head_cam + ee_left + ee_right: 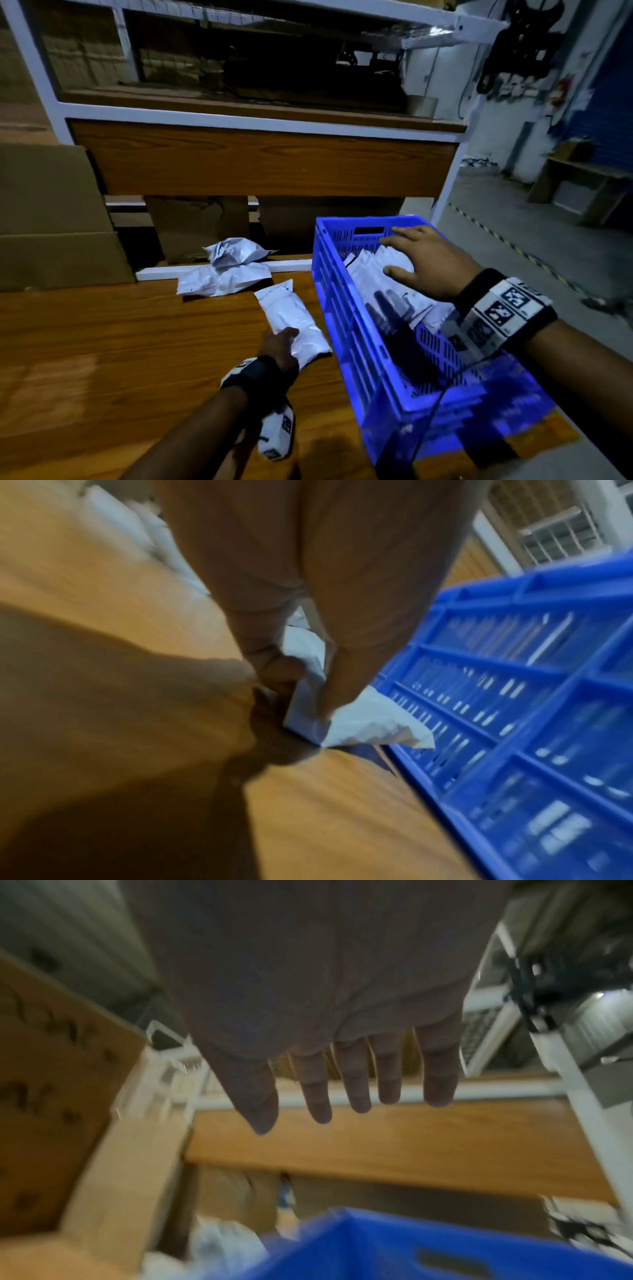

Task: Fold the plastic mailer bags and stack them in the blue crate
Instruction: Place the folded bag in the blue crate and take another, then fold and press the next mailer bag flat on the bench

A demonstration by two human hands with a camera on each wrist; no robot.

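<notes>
On wooden table (102, 342), left fingers (274, 669) pinch folded mailer (294, 322); right fingers (356, 1085) spread.

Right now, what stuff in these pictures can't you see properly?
- How many bags are stacked in the blue crate: head view, the right hand hovers over the pile.
- The left hand's grip on the folded bag: left wrist view, blurred, palm hides the fingers.
- The loose bags beyond: crumpled, count unclear.
- The crate's near end: head view, cut off by the wristband.
</notes>
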